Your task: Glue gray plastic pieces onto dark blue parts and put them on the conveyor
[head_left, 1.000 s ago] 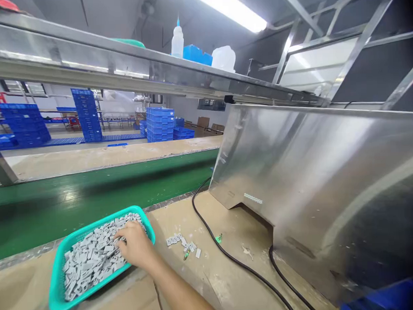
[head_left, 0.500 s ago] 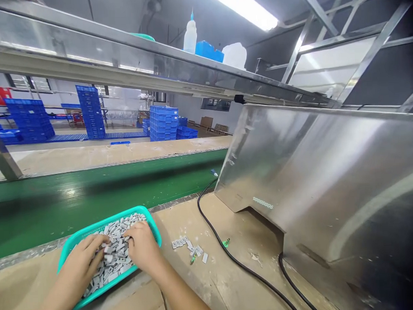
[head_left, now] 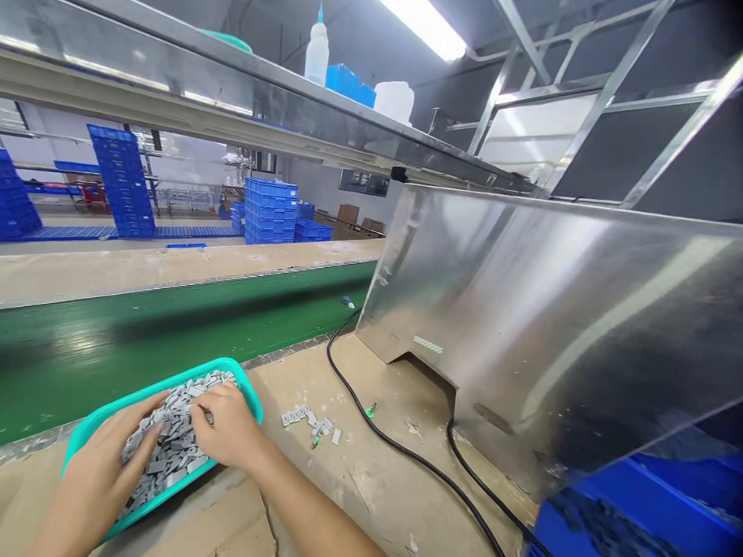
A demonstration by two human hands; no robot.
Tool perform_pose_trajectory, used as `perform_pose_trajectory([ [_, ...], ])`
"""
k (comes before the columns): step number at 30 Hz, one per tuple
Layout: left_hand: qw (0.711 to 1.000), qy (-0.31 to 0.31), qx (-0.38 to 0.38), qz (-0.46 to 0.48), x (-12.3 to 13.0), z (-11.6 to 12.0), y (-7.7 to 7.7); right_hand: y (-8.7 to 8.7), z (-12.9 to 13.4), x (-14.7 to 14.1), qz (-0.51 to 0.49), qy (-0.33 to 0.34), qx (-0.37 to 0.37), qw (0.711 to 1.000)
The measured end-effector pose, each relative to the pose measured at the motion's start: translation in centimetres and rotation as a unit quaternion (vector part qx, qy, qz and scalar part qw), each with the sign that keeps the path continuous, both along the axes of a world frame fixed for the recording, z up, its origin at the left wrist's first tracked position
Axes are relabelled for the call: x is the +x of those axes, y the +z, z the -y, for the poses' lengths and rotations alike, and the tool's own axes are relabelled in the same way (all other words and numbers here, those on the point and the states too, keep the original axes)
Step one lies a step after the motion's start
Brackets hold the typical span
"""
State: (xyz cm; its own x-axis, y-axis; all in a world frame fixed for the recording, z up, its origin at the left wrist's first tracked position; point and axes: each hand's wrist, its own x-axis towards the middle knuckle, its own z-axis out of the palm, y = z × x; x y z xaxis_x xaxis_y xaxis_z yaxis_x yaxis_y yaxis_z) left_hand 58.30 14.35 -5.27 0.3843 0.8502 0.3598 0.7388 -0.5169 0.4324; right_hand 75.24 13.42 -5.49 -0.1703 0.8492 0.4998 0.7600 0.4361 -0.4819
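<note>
A: Two bare hands lie in the shallow turquoise plastic tray point(head_left: 249, 394), which sits on the worn beige desk point(head_left: 379, 489) at its near left edge, just in front of the green conveyor belt point(head_left: 166, 326). The tray is heaped with small flat grey plastic parts point(head_left: 170, 432).

B: How does each grip stand?

A: The left hand point(head_left: 104, 475) rests palm down on the heap, fingers spread and apart, clamped on nothing that shows. The right hand point(head_left: 227, 426) has its fingers curled together over the parts at the tray's far right corner; whether a part is pinched beneath them cannot be told.

B: What surrounds the tray?

A: Right of it, a small cluster of loose grey pieces point(head_left: 306, 419) lies on the desk, apart from the tray, with a tiny green item point(head_left: 370, 409) a little farther right. A black cable point(head_left: 389, 440) runs across the desk from the belt's edge toward the lower right. A large tilted stainless-steel hood point(head_left: 561, 321) fills the right side, and a blue plastic bin point(head_left: 648, 512) shows at the lower right corner. Overhead, a steel shelf point(head_left: 237, 96) carries a white squeeze bottle with a blue tip point(head_left: 316, 49), a blue box point(head_left: 349, 83) and a white jug point(head_left: 394, 101). Stacks of blue crates point(head_left: 272, 210) stand beyond the belt
</note>
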Motion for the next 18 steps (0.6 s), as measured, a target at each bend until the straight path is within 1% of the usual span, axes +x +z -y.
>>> perform_pose_trajectory([
  [2,0.992,0.0,-0.1,0.072,0.4,0.2,0.3,0.4,0.4,-0.2,-0.021,0.003,0.011,1.0],
  [3,0.978,-0.003,-0.159,0.132,0.7,0.3,0.6,0.7,0.8,-0.3,-0.036,0.003,0.017,0.999],
  [4,0.954,-0.005,-0.217,0.205,1.1,0.5,0.9,0.9,1.1,-0.4,-0.052,0.001,0.023,0.998],
  [5,0.92,-0.003,-0.271,0.282,1.4,0.7,1.1,1.2,1.6,-0.5,-0.067,-0.002,0.028,0.997],
  [6,0.88,-0.001,-0.321,0.35,1.6,1.0,1.4,1.5,2.0,-0.6,-0.083,-0.003,0.032,0.996],
  [7,0.839,0.002,-0.364,0.403,1.9,1.2,1.7,1.8,2.5,-0.7,-0.104,-0.001,0.037,0.994],
  [8,0.805,0.004,-0.396,0.441,2.2,1.4,1.9,2.1,2.9,-0.7,-0.13,0.006,0.043,0.991],
  [9,0.779,0.004,-0.416,0.469,2.4,1.7,2.1,2.3,3.3,-0.6,-0.159,0.017,0.049,0.986],
  [10,0.761,0.007,-0.426,0.489,2.6,1.9,2.3,2.6,3.7,-0.5,-0.188,0.029,0.055,0.98],
  [11,0.752,0.012,-0.425,0.503,2.8,2.2,2.5,2.9,4.0,-0.2,-0.213,0.042,0.061,0.974],
  [12,0.753,0.018,-0.413,0.512,3.1,2.5,2.6,3.1,4.3,0.0,-0.231,0.052,0.063,0.97],
  [13,0.762,0.023,-0.394,0.513,3.3,2.8,2.8,3.3,4.6,0.3,-0.24,0.059,0.061,0.967],
  [15,0.796,0.02,-0.349,0.493,3.7,3.5,3.0,3.7,5.3,1.0,-0.244,0.077,0.05,0.965],
  [18,0.853,-0.006,-0.284,0.438,4.0,4.6,3.0,4.0,6.4,1.6,-0.23,0.111,0.048,0.966],
])
